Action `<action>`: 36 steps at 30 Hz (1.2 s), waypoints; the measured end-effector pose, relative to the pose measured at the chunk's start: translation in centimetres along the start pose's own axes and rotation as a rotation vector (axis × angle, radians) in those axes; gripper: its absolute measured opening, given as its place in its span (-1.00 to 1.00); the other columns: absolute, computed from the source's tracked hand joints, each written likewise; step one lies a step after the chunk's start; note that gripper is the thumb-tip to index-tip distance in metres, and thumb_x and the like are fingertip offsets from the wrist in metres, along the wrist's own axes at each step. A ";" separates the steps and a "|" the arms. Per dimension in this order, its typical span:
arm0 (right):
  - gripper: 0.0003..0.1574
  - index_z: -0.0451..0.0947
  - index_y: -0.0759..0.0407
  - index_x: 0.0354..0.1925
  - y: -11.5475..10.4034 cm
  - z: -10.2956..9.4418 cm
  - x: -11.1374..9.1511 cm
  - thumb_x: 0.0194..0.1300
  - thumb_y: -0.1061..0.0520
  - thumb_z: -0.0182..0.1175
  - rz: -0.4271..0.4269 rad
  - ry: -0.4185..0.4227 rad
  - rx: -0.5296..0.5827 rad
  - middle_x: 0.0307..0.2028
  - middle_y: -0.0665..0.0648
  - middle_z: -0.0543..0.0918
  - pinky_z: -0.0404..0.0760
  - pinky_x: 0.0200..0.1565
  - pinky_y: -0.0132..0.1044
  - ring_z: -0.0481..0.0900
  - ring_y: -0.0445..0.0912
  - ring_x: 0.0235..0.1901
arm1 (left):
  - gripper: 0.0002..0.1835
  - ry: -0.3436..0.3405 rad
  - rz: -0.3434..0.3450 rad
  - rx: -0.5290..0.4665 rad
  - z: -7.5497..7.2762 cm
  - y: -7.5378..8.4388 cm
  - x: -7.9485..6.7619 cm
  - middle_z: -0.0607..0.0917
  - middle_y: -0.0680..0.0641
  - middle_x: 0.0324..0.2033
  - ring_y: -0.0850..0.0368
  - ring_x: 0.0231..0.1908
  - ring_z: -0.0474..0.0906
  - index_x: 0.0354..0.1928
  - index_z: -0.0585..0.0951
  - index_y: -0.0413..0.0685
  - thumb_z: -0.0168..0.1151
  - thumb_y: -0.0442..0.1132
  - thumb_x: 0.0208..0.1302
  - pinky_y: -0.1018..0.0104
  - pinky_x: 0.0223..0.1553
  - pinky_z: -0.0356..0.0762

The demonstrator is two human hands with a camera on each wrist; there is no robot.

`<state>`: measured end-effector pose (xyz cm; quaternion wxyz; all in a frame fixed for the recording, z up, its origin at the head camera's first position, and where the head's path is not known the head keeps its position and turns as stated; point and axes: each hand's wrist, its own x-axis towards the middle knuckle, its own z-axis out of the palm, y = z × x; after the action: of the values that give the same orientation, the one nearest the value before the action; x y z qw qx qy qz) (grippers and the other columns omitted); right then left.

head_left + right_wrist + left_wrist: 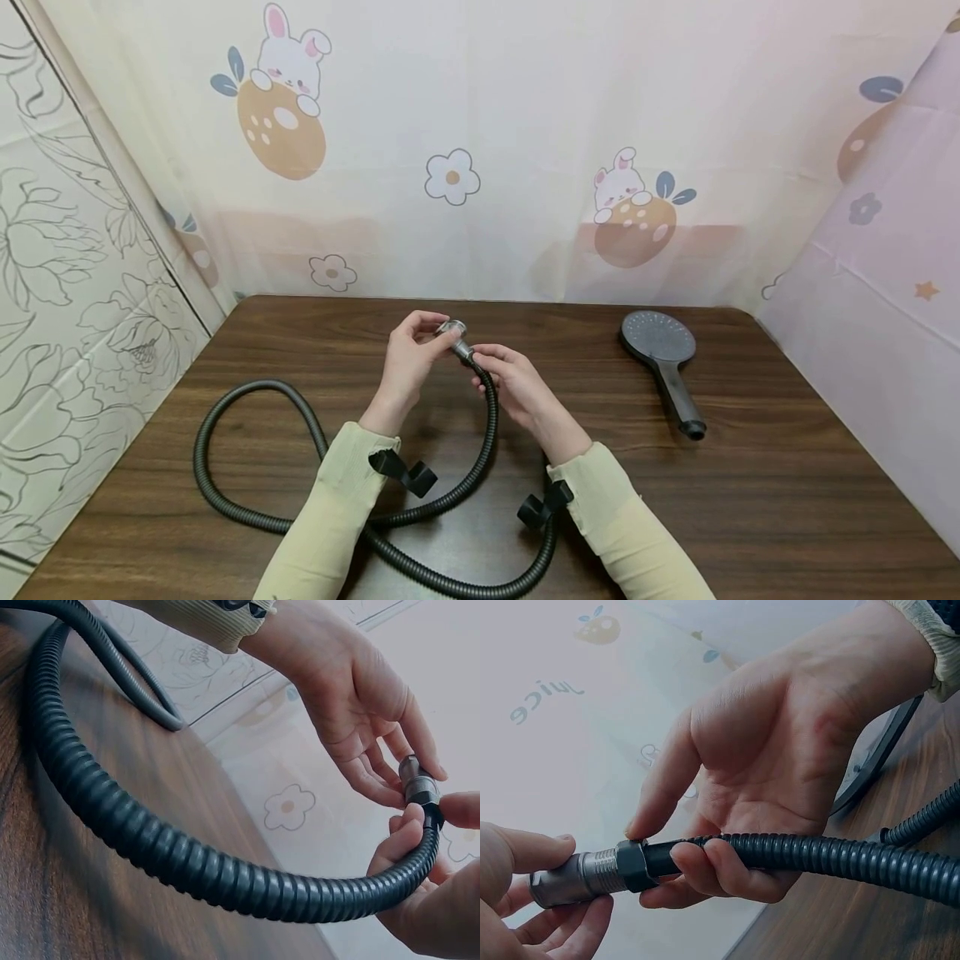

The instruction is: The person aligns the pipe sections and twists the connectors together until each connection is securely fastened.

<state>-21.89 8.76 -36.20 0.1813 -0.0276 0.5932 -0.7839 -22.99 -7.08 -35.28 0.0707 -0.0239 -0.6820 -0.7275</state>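
My left hand (407, 360) pinches a silver metal connector (566, 879) between thumb and fingers. My right hand (519, 390) pinches the black hex nut (635, 865) at the end of a black ribbed shower hose (489, 425); its other fingers curl under the hose just behind the nut. In the left wrist view, connector and nut are in line, with a band of silver thread showing beside the nut. The joined ends are held up over the wooden table. From there the hose arcs down between my forearms.
A dark grey shower head (660, 337) lies on the right of the wooden table (780, 483), handle towards me. The hose loops widely on the left and crosses itself near my left sleeve (330, 508). Patterned curtains (517, 125) hang behind the table.
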 end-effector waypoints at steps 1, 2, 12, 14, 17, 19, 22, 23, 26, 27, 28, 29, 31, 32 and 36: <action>-0.73 0.40 0.26 -0.04 0.0 0.0 0.0 0.29 0.21 0.05 0.000 0.006 -0.006 -0.37 -0.01 0.55 0.49 -0.43 -0.45 0.50 -0.23 -0.54 | -0.73 0.000 -0.001 -0.003 0.0 0.0 0.0 0.50 -0.12 -0.27 0.17 -0.37 0.52 -0.15 0.53 -0.20 0.29 -0.31 0.08 0.21 -0.21 0.62; -0.71 0.39 0.26 -0.02 0.0 0.0 0.0 0.28 0.22 0.05 0.000 0.009 -0.013 -0.36 -0.01 0.54 0.49 -0.43 -0.45 0.50 -0.22 -0.54 | -0.73 0.000 -0.001 -0.005 0.0 0.0 0.0 0.50 -0.12 -0.27 0.17 -0.37 0.52 -0.15 0.53 -0.20 0.29 -0.32 0.08 0.21 -0.20 0.61; -0.49 0.30 0.36 0.15 0.3 -0.2 0.2 0.24 0.29 0.09 -0.014 0.012 -0.080 -0.36 -0.04 0.56 0.46 -0.39 -0.42 0.47 -0.23 -0.50 | -0.73 0.001 -0.006 -0.006 0.0 0.0 -0.2 0.50 -0.12 -0.27 0.18 -0.37 0.52 -0.14 0.53 -0.20 0.29 -0.31 0.08 0.36 -0.28 0.62; -0.50 0.32 0.37 0.14 0.3 -0.2 0.2 0.24 0.28 0.10 -0.010 0.016 -0.089 -0.36 -0.03 0.56 0.46 -0.38 -0.42 0.47 -0.22 -0.49 | -0.73 0.001 -0.007 -0.003 0.0 0.0 -0.2 0.49 -0.11 -0.27 0.19 -0.38 0.52 -0.14 0.54 -0.20 0.29 -0.32 0.09 0.36 -0.28 0.61; -0.55 0.38 0.39 0.09 0.3 -0.1 0.3 0.23 0.27 0.11 0.002 0.022 -0.093 -0.37 0.00 0.56 0.46 -0.35 -0.40 0.47 -0.21 -0.47 | -0.73 0.003 -0.003 -0.002 0.0 0.0 -0.3 0.49 -0.12 -0.26 0.19 -0.38 0.52 -0.14 0.53 -0.21 0.29 -0.32 0.09 0.36 -0.28 0.61; -0.59 0.41 0.39 0.05 0.3 -0.1 0.3 0.23 0.26 0.12 0.012 0.026 -0.089 -0.37 0.01 0.59 0.47 -0.34 -0.40 0.47 -0.20 -0.46 | -0.73 0.003 0.003 0.002 0.0 0.0 -0.3 0.49 -0.12 -0.26 0.18 -0.38 0.52 -0.14 0.53 -0.20 0.29 -0.31 0.09 0.36 -0.29 0.61; -0.62 0.43 0.38 0.01 0.3 -0.1 0.3 0.23 0.25 0.12 0.022 0.014 -0.082 -0.33 0.03 0.64 0.49 -0.34 -0.41 0.49 -0.21 -0.46 | -0.73 0.004 0.006 0.012 0.0 0.0 -0.2 0.50 -0.11 -0.26 0.18 -0.37 0.53 -0.15 0.53 -0.19 0.29 -0.31 0.09 0.37 -0.31 0.60; -0.63 0.43 0.38 0.01 0.3 -0.1 0.2 0.24 0.25 0.12 0.021 0.006 -0.079 -0.31 0.03 0.66 0.49 -0.35 -0.41 0.49 -0.21 -0.46 | -0.73 0.004 0.006 0.016 0.0 0.0 -0.2 0.50 -0.10 -0.26 0.18 -0.37 0.53 -0.15 0.54 -0.19 0.29 -0.31 0.09 0.37 -0.31 0.60; -0.68 0.45 0.32 -0.03 0.3 -0.1 0.2 0.25 0.23 0.11 0.015 -0.025 -0.075 -0.31 0.02 0.67 0.49 -0.37 -0.43 0.49 -0.23 -0.48 | -0.73 0.004 0.006 0.018 0.0 0.0 -0.1 0.50 -0.10 -0.26 0.19 -0.38 0.53 -0.15 0.53 -0.19 0.29 -0.31 0.09 0.38 -0.33 0.60; -0.71 0.46 0.29 -0.04 0.3 -0.2 0.2 0.26 0.23 0.11 0.013 -0.037 -0.072 -0.33 0.02 0.68 0.49 -0.38 -0.44 0.49 -0.23 -0.49 | -0.73 0.005 0.006 0.016 0.0 0.0 -0.1 0.50 -0.10 -0.26 0.19 -0.38 0.53 -0.15 0.53 -0.19 0.29 -0.31 0.09 0.38 -0.33 0.60; -0.73 0.46 0.26 -0.06 0.3 -0.2 0.2 0.26 0.22 0.10 0.012 -0.047 -0.070 -0.34 0.02 0.67 0.48 -0.38 -0.44 0.49 -0.23 -0.49 | -0.73 0.005 0.007 0.012 0.0 0.0 -0.1 0.50 -0.10 -0.26 0.19 -0.38 0.53 -0.15 0.53 -0.19 0.29 -0.31 0.09 0.37 -0.33 0.60; -0.75 0.45 0.24 -0.07 0.3 -0.2 0.2 0.27 0.22 0.10 0.010 -0.057 -0.069 -0.36 0.01 0.67 0.48 -0.38 -0.44 0.48 -0.23 -0.50 | -0.73 0.004 0.008 0.008 0.0 0.0 -0.1 0.50 -0.10 -0.26 0.19 -0.38 0.54 -0.15 0.53 -0.19 0.29 -0.31 0.09 0.37 -0.32 0.61; -0.77 0.44 0.19 -0.08 0.3 -0.2 0.2 0.27 0.21 0.09 0.006 -0.073 -0.069 -0.39 0.00 0.67 0.46 -0.40 -0.45 0.47 -0.23 -0.51 | -0.73 0.003 0.009 0.002 0.0 0.0 -0.1 0.50 -0.10 -0.26 0.19 -0.38 0.54 -0.15 0.53 -0.19 0.29 -0.31 0.09 0.35 -0.31 0.61; -0.78 0.43 0.18 -0.09 0.3 -0.2 0.2 0.28 0.21 0.09 0.006 -0.076 -0.070 -0.40 0.00 0.67 0.45 -0.41 -0.45 0.46 -0.24 -0.52 | -0.73 0.003 0.009 -0.001 0.0 0.1 -0.1 0.50 -0.10 -0.26 0.19 -0.38 0.54 -0.15 0.53 -0.19 0.29 -0.31 0.09 0.35 -0.30 0.61; -0.76 0.41 0.16 -0.06 0.4 -0.2 0.2 0.27 0.23 0.08 -0.001 -0.075 -0.081 -0.41 -0.01 0.66 0.44 -0.42 -0.44 0.44 -0.24 -0.52 | -0.73 0.000 0.005 -0.004 0.0 0.1 -0.1 0.50 -0.10 -0.27 0.20 -0.38 0.54 -0.14 0.53 -0.20 0.29 -0.32 0.09 0.35 -0.30 0.62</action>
<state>-22.05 8.80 -36.63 0.2017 -0.0646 0.6173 -0.7577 -22.86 -7.05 -35.16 0.0726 -0.0256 -0.6804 -0.7288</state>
